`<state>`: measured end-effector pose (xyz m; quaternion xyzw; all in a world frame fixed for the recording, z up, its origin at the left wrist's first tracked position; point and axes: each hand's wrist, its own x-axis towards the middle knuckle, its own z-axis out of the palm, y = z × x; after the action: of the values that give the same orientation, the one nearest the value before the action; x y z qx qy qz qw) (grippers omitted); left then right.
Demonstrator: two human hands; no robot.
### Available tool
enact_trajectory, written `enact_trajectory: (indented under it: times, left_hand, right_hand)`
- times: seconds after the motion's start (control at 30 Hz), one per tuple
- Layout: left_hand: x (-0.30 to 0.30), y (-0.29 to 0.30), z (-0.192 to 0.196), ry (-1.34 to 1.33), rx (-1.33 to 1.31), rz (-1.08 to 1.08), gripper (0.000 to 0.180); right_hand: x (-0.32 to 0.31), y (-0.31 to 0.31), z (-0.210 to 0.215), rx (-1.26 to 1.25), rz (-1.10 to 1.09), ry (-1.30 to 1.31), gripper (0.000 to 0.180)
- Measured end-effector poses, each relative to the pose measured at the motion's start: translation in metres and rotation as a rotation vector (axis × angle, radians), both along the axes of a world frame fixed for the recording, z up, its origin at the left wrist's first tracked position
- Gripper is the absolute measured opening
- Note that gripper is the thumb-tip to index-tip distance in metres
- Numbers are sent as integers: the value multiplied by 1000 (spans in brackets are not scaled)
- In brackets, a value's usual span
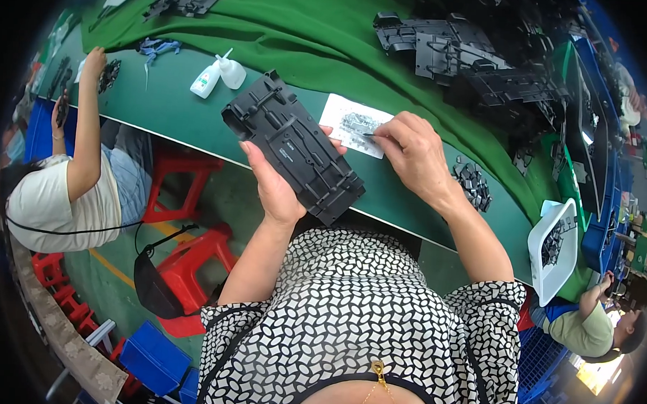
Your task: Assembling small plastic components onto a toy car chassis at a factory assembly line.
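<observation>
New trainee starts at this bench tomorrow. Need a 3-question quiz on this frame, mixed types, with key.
1. Which hand holds the black plastic chassis panel off the bench?
2. True or false: the right hand rests inside the white tray.
3. Multiple choice: the white squeeze bottles lie
A. on the white paper sheet
B. on the green bench mat, left of the panel
C. in the white tray

Key:
1. The left hand.
2. False; its fingertips pinch a small thin part over the paper sheet.
3. B
</observation>
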<state>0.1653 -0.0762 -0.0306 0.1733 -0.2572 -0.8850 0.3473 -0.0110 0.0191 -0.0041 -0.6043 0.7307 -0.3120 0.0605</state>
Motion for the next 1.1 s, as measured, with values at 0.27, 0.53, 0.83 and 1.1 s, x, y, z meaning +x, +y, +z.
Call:
enact_trajectory:
  times: [0.27,0.53,0.83,1.1]
  left_hand:
    - [-2,0,0,21,-17,6,91]
    - [-1,-1,-2,29,-44,-20,91]
    - [-4,-4,12,-44,112,19,88]
    - [-18,4,36,-137,-13,-28,87]
  right_hand:
    - [-3,0,10,-44,343,530,8]
    - [0,5,17,-16,347,545,8]
    - [13,28,46,157,-138,-982,11]
    - [54,47,41,-314,353,-3,23]
